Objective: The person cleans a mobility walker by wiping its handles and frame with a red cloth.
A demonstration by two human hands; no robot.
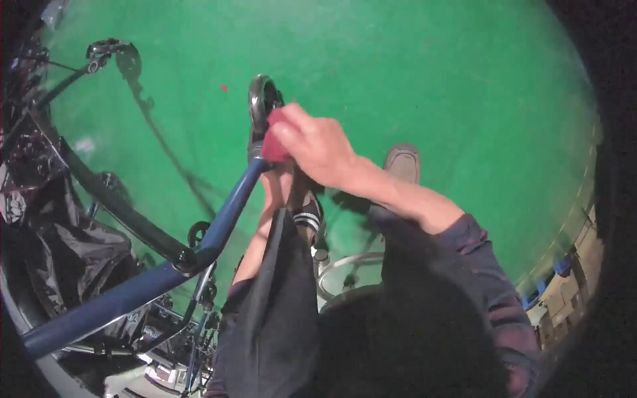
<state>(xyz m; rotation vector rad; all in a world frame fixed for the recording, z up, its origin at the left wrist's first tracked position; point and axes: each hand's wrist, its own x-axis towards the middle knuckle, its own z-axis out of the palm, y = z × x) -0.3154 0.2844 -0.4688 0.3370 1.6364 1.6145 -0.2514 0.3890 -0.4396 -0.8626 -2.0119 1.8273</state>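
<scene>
A blue tubular frame [146, 285] runs from the lower left up to a black caster wheel [259, 99] near the middle. My right hand [315, 142] is closed on a red cloth [274, 142], which lies against the wheel's mount at the upper end of the blue tube. Just below the cloth, beside the tube end, is my left hand [280, 182]; its fingers are mostly hidden, so its grip cannot be made out.
Black curved tubing [113, 202] and dark fabric [73, 245] are at the left, with another caster [106, 48] at the upper left. My shoe [403, 162] stands on the green floor [464, 86]. A metal ring [348, 259] lies between my legs. Boxes [564, 302] are at the lower right.
</scene>
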